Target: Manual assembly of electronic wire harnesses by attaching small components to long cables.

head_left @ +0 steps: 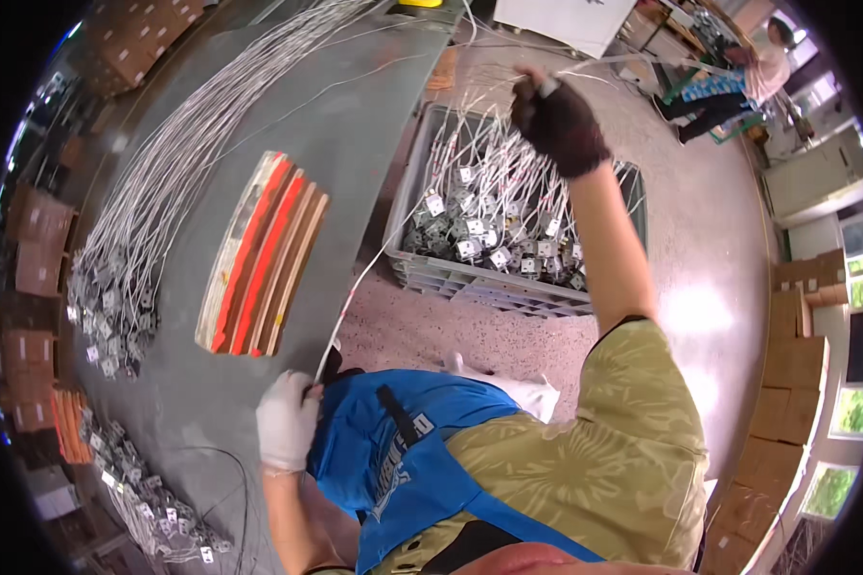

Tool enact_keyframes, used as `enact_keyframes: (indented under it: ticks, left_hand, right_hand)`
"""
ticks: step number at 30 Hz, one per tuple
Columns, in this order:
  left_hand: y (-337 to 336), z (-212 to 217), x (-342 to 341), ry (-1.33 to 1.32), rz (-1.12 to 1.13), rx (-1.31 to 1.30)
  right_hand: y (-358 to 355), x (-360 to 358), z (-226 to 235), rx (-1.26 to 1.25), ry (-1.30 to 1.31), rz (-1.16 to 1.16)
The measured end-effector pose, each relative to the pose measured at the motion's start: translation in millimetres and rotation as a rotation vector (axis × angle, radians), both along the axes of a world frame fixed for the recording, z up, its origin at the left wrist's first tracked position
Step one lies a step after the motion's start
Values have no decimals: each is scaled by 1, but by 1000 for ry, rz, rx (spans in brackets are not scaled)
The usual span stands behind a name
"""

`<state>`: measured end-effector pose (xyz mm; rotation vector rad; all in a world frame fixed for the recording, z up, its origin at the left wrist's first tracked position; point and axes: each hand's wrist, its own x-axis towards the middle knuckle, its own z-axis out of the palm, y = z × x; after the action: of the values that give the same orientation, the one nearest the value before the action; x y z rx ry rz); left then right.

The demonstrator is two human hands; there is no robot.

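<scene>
- Right hand (558, 120), dark-gloved, was raised over the grey crate (414, 182), fist closed around a bunch of white wires (494, 182) rising from it.
- Left hand (286, 420), white-gloved, pinched one wire's end (350, 297) at the table edge (355, 144).

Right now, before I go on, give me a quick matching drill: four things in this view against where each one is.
Things:
1. right hand
2. left hand
3. grey crate
4. stack of red and tan strips

Places:
A. lying flat on the grey table
B. on the speckled floor, full of wired parts
C. at the table's near edge, in a white glove, pinching one white wire
D. raised above the crate, in a dark glove, gripping a bunch of wires

Pairs: 1-D, 2-C, 3-B, 4-A
</scene>
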<state>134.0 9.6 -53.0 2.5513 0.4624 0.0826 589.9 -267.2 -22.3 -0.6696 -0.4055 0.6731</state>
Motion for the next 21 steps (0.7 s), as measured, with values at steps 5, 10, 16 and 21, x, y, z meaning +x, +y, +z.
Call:
enact_keyframes:
  ticks: [5,10,16,21]
  left_hand:
    - [-82,-5,131,-131,-92,-379]
    - [-125,1,154,-425,-393,-364]
    - [-58,2,70,-236,-222,-291]
    - [5,39,-23,-36,65,-257]
  right_hand:
    - [-78,105,4,-63,11,-359]
    - [-141,120,-76,-418,9,-688]
    - [-178,79,-230,-653,301,-593]
    - [-183,74,-267,-2146,-1015,-324]
